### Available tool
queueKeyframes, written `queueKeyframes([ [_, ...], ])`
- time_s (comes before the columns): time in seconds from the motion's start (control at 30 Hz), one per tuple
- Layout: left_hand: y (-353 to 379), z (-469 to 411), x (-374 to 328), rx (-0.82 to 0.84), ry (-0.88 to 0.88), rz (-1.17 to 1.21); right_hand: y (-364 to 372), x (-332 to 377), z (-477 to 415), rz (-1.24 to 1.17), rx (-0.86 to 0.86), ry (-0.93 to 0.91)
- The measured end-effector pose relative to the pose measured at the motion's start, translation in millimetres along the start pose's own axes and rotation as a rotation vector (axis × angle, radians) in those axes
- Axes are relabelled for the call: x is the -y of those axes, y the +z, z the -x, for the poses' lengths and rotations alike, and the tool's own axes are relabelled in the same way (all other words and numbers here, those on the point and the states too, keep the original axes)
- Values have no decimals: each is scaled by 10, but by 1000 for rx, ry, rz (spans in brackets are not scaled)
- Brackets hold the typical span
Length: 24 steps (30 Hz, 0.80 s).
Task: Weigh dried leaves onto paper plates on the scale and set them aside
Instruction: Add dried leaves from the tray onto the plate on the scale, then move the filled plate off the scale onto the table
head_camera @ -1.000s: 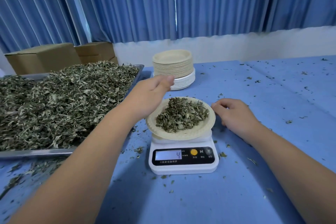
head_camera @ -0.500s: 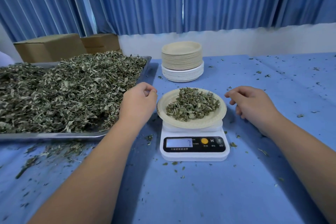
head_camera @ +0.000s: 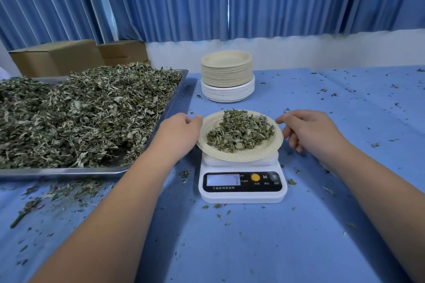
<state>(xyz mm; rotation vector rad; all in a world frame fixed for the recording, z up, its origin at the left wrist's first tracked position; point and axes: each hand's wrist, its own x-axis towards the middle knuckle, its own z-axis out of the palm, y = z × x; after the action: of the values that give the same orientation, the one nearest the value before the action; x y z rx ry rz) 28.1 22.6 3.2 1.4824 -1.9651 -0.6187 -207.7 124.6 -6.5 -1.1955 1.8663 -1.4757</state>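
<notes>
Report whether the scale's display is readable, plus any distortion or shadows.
Head view: the display on the scale is washed out, digits barely legible; the wide lens slants the curtains outward; soft shadows streak the table; the plate and dried leaves look sharp.

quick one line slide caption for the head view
Left hand and right hand flank a paper plate of dried leaves on the scale, beside a heaped metal tray and stacked plates.
</notes>
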Motion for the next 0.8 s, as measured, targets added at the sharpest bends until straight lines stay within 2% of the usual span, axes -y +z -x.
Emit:
queueKeyframes([
  [0.1,1,41,-57,121,-31,-26,18,13,10,-24,55,33],
  [0.2,-15,42,-71,146,-50,50,35,41,36,-108,115,78],
  [0.43,-44,47,-71,256,-195,598,-17,155,92,-350,126,130],
  [0.63,21,181,-233,146,-118,730,-130,202,159,-485,64,137],
  [0.8,-20,310,-356,167,-191,922,-252,226,293,-564,13,147],
])
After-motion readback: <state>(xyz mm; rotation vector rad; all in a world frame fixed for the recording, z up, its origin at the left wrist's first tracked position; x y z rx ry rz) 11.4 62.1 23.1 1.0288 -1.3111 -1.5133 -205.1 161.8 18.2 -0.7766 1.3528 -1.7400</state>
